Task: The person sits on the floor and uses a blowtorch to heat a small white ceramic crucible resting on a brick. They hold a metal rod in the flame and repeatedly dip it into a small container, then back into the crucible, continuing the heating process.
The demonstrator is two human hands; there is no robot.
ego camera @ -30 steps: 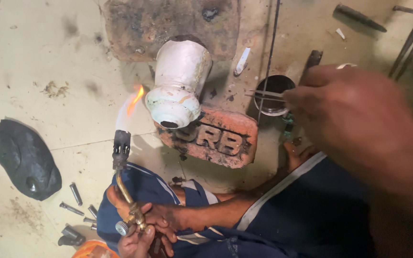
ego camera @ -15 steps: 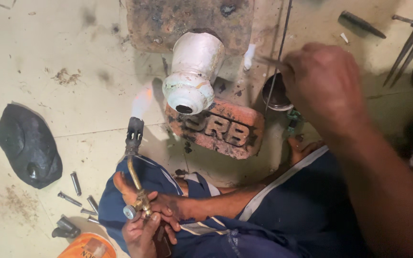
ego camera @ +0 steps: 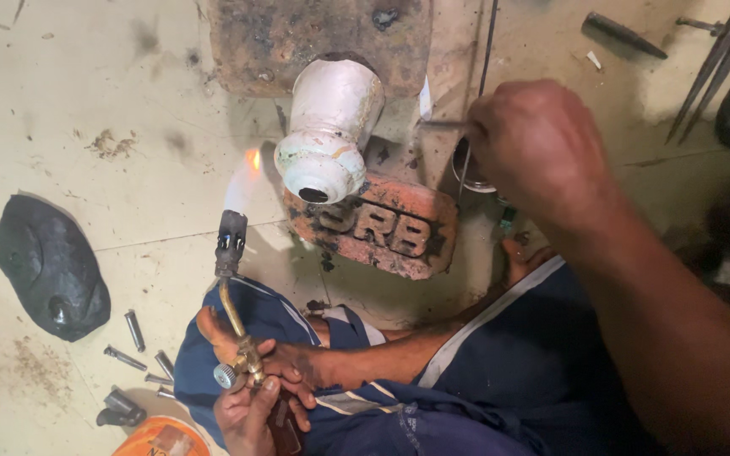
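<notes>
Seen from above, the left hand (ego camera: 251,397) has its fingers wrapped around a brass gas torch (ego camera: 231,295). The torch's long axis points up and away, its flame near a white cylinder (ego camera: 329,131) lying on an orange brick (ego camera: 382,228). The right hand (ego camera: 538,148), further off, pinches a thin metal rod (ego camera: 476,84) over a small dark cup (ego camera: 466,169), contents hidden.

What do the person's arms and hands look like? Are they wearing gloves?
No gloves. The left hand and the right hand are both bare, with no rings or watch showing. Both forearms are bare too; no sleeves reach them in this view. The dark blue cloth with white stripes covers the legs, not the arms.
</notes>
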